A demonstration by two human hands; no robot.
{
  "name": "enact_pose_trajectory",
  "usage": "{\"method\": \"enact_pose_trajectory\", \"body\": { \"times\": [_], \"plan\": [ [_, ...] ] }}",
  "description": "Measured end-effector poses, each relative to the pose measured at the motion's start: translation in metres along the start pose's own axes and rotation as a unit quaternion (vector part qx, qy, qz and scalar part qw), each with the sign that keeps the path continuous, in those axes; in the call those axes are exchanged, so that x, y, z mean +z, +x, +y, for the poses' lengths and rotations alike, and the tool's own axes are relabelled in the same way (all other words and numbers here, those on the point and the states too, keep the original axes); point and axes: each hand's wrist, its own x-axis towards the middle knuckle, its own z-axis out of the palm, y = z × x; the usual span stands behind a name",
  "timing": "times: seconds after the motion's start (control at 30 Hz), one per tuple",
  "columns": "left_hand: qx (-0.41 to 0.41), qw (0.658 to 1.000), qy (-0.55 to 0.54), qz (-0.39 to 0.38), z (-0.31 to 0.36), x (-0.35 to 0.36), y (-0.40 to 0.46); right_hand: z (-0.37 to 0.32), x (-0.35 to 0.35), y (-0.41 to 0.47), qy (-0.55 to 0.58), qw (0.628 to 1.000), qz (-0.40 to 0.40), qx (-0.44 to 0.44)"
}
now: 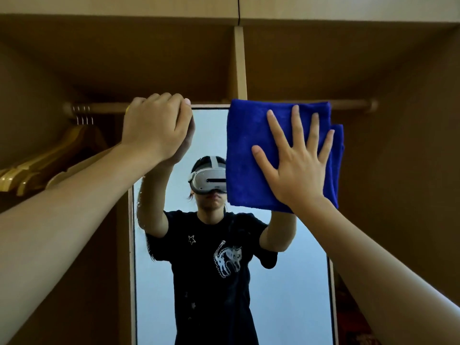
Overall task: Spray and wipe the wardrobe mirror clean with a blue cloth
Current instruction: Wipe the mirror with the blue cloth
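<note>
The tall wardrobe mirror (298,295) stands upright in front of me, with droplets along its left edge. My left hand (156,125) is curled around the mirror's top left corner, and a small yellow bit shows by its knuckles. A folded blue cloth (249,145) lies flat against the mirror's upper right part, overlapping its top and right edges. My right hand (296,170) presses the cloth to the glass with its palm flat and fingers spread. The glass reflects a person in a headset and a black T-shirt.
The mirror sits inside an open wooden wardrobe with a vertical divider (240,63) above it. A wooden rail (104,107) runs behind the mirror's top. Several wooden hangers (49,160) hang at the left, close to my left forearm.
</note>
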Motion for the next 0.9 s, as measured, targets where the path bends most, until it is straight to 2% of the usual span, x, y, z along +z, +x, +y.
{"method": "enact_pose_trajectory", "body": {
  "times": [0.3, 0.57, 0.7, 0.77, 0.9],
  "plan": [
    [-0.004, 1.000, 0.028, 0.002, -0.017, -0.008, -0.003, -0.021, 0.009, -0.048, -0.002, 1.000, -0.020, -0.011],
    [-0.013, 0.999, 0.039, 0.004, -0.014, -0.005, -0.008, -0.052, 0.004, 0.002, 0.010, 0.996, -0.025, -0.080],
    [-0.014, 1.000, 0.021, 0.010, -0.017, -0.002, -0.012, -0.028, 0.003, 0.002, 0.012, 0.999, -0.004, -0.041],
    [-0.029, 0.999, -0.008, 0.024, -0.019, 0.000, -0.020, -0.021, 0.005, -0.007, 0.010, 1.000, 0.004, -0.014],
    [-0.113, 0.990, -0.080, 0.022, -0.019, 0.002, -0.056, -0.018, 0.008, -0.019, 0.005, 1.000, 0.001, -0.008]
  ]
}}
